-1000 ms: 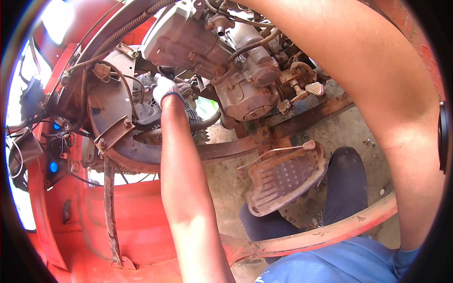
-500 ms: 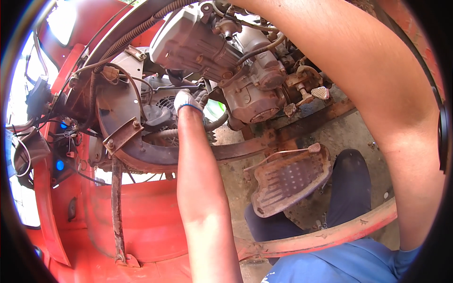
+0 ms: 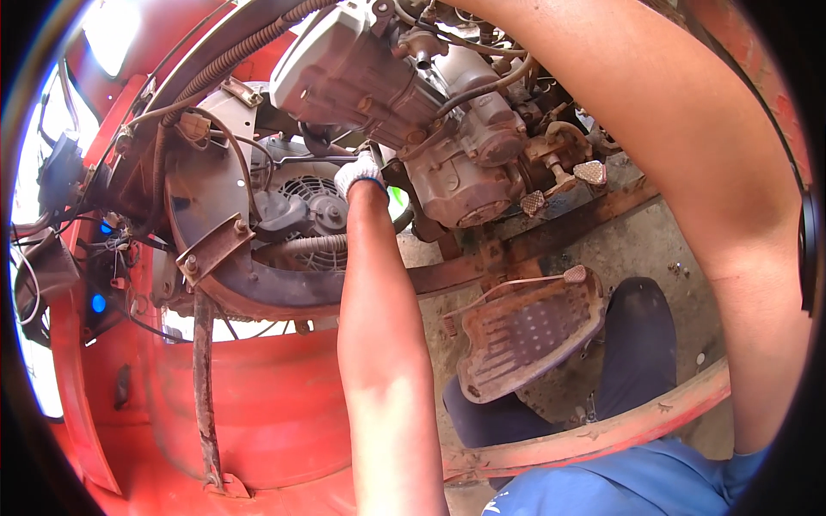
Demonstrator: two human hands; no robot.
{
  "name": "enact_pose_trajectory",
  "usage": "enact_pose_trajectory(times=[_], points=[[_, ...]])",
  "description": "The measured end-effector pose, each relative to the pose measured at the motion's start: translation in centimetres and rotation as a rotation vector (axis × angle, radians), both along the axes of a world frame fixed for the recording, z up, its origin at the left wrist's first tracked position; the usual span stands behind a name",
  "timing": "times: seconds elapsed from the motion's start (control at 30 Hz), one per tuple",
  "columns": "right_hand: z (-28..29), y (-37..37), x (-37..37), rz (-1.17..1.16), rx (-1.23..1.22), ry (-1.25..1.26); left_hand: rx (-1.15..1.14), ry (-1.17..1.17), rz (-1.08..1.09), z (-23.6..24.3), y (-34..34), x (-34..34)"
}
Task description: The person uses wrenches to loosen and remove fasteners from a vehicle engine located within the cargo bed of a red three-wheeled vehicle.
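Note:
My left hand [image 3: 358, 174], in a white knitted glove with a blue cuff, reaches up beside the lower left of a dusty grey engine [image 3: 460, 176]. Its fingers go in behind the engine's edge and are mostly hidden, so I cannot make out whether they hold anything. A thin dark rod [image 3: 314, 158] runs leftward from just beside the glove. Left of the wrist is a round fan with a grille [image 3: 327, 211]. My right arm [image 3: 688, 129] stretches over the engine's right side and leaves through the top edge; its hand is out of view.
A curved dark frame rail [image 3: 284, 288] passes below the fan, with a ribbed hose [image 3: 305, 248] above it. A rusty footrest plate [image 3: 529, 335] and metal pedals [image 3: 589, 173] lie to the right. Red body panels [image 3: 258, 404] fill the lower left; loose wiring [image 3: 107, 258] hangs far left.
My left hand has moved slightly up and right, its fingers going deeper beside the engine, and more of the fan shows. The view has shifted a little; my right arm stays nearly in place.

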State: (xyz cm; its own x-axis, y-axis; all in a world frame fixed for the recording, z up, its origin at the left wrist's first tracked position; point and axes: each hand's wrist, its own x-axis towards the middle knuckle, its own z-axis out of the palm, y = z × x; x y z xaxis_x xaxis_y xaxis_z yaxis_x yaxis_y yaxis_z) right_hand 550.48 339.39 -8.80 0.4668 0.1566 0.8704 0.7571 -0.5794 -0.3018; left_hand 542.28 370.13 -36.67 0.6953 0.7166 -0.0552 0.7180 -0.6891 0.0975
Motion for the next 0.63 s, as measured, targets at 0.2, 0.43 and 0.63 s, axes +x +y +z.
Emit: enact_pose_trajectory(times=[0.2,0.43,0.63], points=[[0.2,-0.9,1.6,-0.098,-0.136,0.079,-0.548,-0.536,0.209,1.1,-4.9,0.3],[1.0,-0.3,0.5,-0.107,-0.246,0.055,0.285,0.046,-0.318,1.4,-5.6,-3.5],[2.2,-1.2,1.2,-0.122,-0.319,0.038,-1.191,-1.117,0.123,-1.2,-8.6,-6.2]])
